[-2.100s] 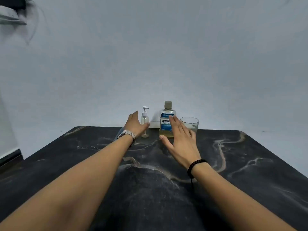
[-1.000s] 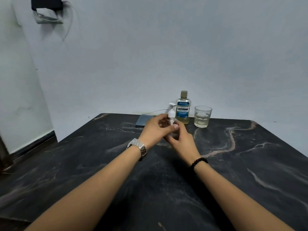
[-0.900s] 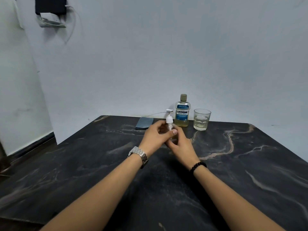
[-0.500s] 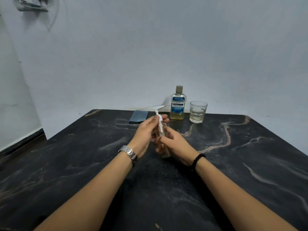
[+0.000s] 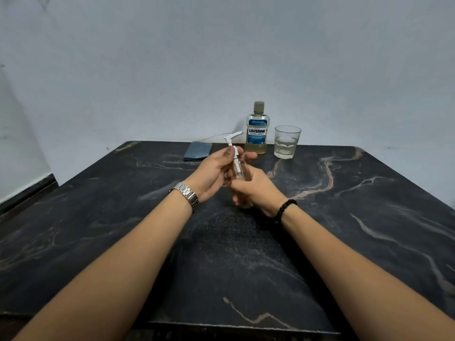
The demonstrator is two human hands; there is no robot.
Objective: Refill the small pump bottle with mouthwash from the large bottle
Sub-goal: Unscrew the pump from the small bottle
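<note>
The small clear pump bottle (image 5: pixel 239 169) is held between both hands above the middle of the black marble table (image 5: pixel 344 217). My right hand (image 5: pixel 254 189) is wrapped around its body. My left hand (image 5: pixel 215 168) pinches the white pump collar, and the white pump head (image 5: pixel 232 137) sticks up above my fingers. The large mouthwash bottle (image 5: pixel 256 129), with a blue label, a grey cap on and yellowish liquid low inside, stands upright at the table's far edge, apart from both hands.
A drinking glass (image 5: pixel 286 145) with a little liquid stands right of the large bottle. A flat blue-grey object (image 5: pixel 198 150) lies at the far edge to the left, with a thin cable behind it. A pale wall rises behind the table.
Both hands brought the pump bottle from beside the large bottle toward me. They now hold it a little nearer, the left hand's fingers on the pump collar.
</note>
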